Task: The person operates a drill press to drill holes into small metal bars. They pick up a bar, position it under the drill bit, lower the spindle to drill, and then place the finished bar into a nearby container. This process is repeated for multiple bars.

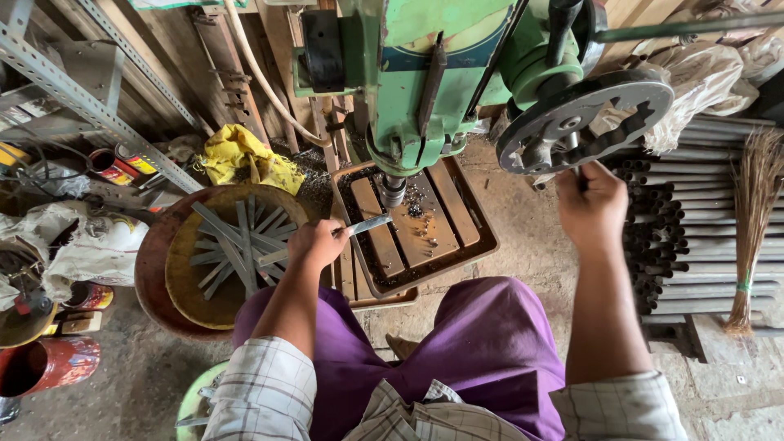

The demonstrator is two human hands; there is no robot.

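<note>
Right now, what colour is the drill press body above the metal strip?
Green, seen clearly in the head view: the drill press over the metal strip.

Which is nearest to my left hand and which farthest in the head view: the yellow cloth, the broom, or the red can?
1. Yellow cloth, up and left of the left hand.
2. Red can, lower left corner.
3. Broom, far right edge.

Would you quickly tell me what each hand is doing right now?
Left hand: closed, holding a flat metal strip on the drill press table.
Right hand: closed on the feed handle below the wheel.
</note>
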